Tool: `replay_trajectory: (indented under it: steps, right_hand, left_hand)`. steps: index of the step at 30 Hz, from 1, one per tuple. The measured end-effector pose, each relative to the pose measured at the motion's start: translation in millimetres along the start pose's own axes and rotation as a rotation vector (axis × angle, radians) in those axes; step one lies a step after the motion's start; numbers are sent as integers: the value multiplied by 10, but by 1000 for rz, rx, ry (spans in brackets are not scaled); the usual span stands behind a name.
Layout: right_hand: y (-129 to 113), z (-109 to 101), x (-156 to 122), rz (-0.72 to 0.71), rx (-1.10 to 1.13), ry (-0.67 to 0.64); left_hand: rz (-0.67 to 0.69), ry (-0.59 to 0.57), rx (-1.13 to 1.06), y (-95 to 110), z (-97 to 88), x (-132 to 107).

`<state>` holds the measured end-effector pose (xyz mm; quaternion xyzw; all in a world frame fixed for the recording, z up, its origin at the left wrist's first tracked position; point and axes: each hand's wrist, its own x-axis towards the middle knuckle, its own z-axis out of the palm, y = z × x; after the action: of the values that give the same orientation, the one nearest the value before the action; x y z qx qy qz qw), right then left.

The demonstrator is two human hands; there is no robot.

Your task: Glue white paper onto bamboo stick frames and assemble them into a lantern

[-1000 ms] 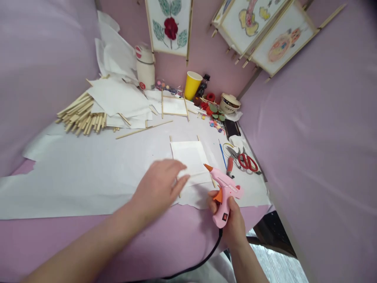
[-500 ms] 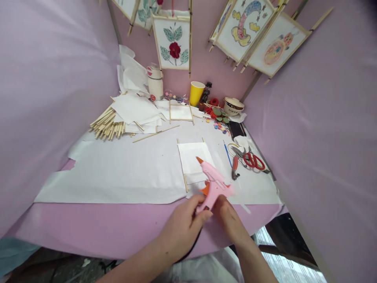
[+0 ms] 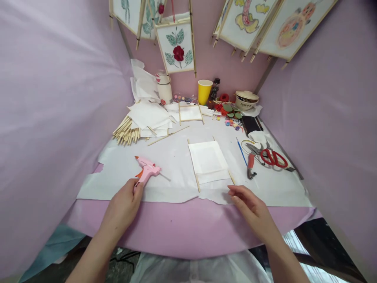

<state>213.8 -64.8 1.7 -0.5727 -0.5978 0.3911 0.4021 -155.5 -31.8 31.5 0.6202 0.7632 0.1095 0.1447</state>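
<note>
The pink glue gun (image 3: 149, 168) has just changed hands. A moment ago both hands were on it, in front of the little paper frame (image 3: 208, 160). Now the left hand (image 3: 125, 198) has it alone, closed around the handle, off to the left of the frame. I can't tell if the gun touches the white sheet (image 3: 169, 192) under it. Its orange tip points away from the person, and a thin stick pokes out of its back.

The right hand (image 3: 249, 204) holds nothing. Its fingers are a bit bent, with a small gap to the thumb, and the tips are near the frame's bottom right corner. I can't tell if they touch it. The frame lies flat on the covered surface (image 3: 173, 224), and nothing blocks it now, so the free hand can get at it easily.

There are dark marks like letters on the bowl (image 3: 245, 103), and a round red label on the bottle (image 3: 165, 91). Both are too small to read. I can't read any name on the glue gun.
</note>
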Motion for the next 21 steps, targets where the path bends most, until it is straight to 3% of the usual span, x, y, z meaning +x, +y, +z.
replay_trajectory:
  steps: [4, 6, 7, 10, 11, 13, 17, 21]
  right_hand:
    - [2, -65, 46, -32, -60, 16]
    - [-15, -123, 122, -39, -73, 63]
    - [-28, -152, 188, -31, -62, 95]
    - [-63, -206, 496, 36, 34, 152]
    - [-68, -209, 620, 66, 63, 151]
    - [-66, -197, 854, 123, 97, 112]
    - [-45, -149, 1097, 213, 126, 10]
    - [-47, -139, 1101, 240, 116, -38]
  left_hand:
    - [77, 188, 178, 150, -73, -83]
    - [132, 234, 37, 307, -95, -104]
    - [160, 194, -105, 414, -86, -100]
    - [152, -117, -546, 815, 39, -8]
    - [135, -228, -633, 957, 100, 50]
    - [87, -342, -753, 1216, 214, 190]
    - [-104, -397, -1062, 1517, 300, 419]
    - [-250, -441, -1331, 1561, 314, 486]
